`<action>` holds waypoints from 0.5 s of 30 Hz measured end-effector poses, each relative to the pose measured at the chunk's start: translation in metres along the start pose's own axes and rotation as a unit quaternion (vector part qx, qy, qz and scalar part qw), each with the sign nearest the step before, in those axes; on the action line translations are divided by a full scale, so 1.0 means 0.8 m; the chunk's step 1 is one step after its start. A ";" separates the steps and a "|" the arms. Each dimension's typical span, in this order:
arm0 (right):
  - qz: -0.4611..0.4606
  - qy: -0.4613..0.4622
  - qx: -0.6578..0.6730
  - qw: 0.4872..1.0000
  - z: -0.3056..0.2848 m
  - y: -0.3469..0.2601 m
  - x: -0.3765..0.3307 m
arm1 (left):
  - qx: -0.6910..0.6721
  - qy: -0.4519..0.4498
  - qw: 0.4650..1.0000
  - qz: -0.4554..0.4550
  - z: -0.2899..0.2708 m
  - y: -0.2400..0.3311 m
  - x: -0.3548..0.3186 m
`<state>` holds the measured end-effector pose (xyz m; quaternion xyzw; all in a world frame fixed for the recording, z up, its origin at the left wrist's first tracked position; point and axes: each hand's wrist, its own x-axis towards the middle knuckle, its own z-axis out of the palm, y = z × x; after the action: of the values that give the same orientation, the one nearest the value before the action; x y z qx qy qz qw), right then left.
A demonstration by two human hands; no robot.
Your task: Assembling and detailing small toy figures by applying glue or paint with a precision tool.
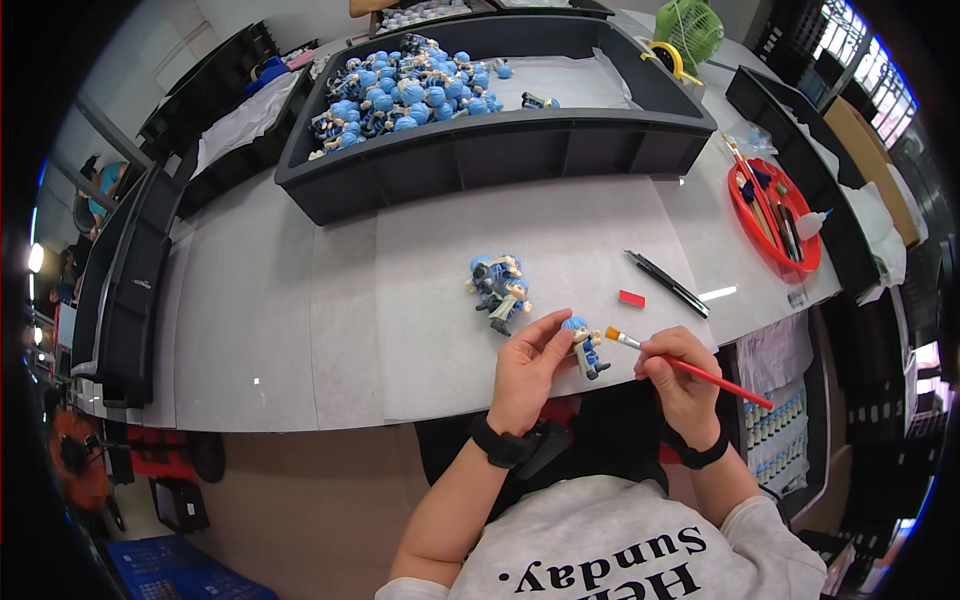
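1. Our left hand (527,368) is pinching a little blue-haired figurine (583,345) between thumb and fingertips, holding it up just over the near edge of the table (300,320).
2. Our right hand (685,372) is curled around a red-handled paintbrush (690,368), gripped like a pen. The orange bristle tip points toward the left hand and sits right next to the figurine's head; we can't tell if it's actually touching.
3. Just beyond the left hand there's a small cluster of the same blue figurines (499,290) lying on the white table cover.
4. A small red block (631,298) sits just ahead of the right hand, with a couple of black pens (668,284) a bit further out.
5. Way out past both hands is a big black bin (500,150) with a heap of blue figurines piled in the corner on our left-hand side.
6. Off to the far side of the right hand, a red round tray (778,215) holds brushes and tools, and a small white squeeze bottle (812,224) leans at its edge.
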<state>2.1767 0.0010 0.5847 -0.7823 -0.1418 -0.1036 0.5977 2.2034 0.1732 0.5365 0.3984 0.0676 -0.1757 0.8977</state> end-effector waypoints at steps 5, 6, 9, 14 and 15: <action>0.050 0.016 0.007 0.999 0.006 -0.001 -0.016 | 0.020 -0.001 1.000 -0.010 -0.001 -0.001 0.001; 0.058 0.017 0.010 0.998 0.008 -0.005 -0.017 | 0.021 0.000 1.000 -0.010 0.000 0.000 0.002; 0.050 0.009 0.003 0.999 0.008 -0.008 -0.015 | 0.027 0.011 0.999 -0.020 -0.001 0.000 0.002; 0.020 0.009 -0.001 1.000 0.009 -0.013 -0.014 | 0.012 0.001 0.999 -0.047 -0.004 -0.001 0.005; 0.020 0.010 0.000 1.000 0.009 -0.013 -0.014 | 0.014 0.001 0.999 -0.047 -0.004 0.001 0.005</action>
<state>2.1626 0.0096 0.5887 -0.7839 -0.1205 -0.0991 0.6009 2.2072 0.1754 0.5336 0.4074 0.0843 -0.2186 0.8827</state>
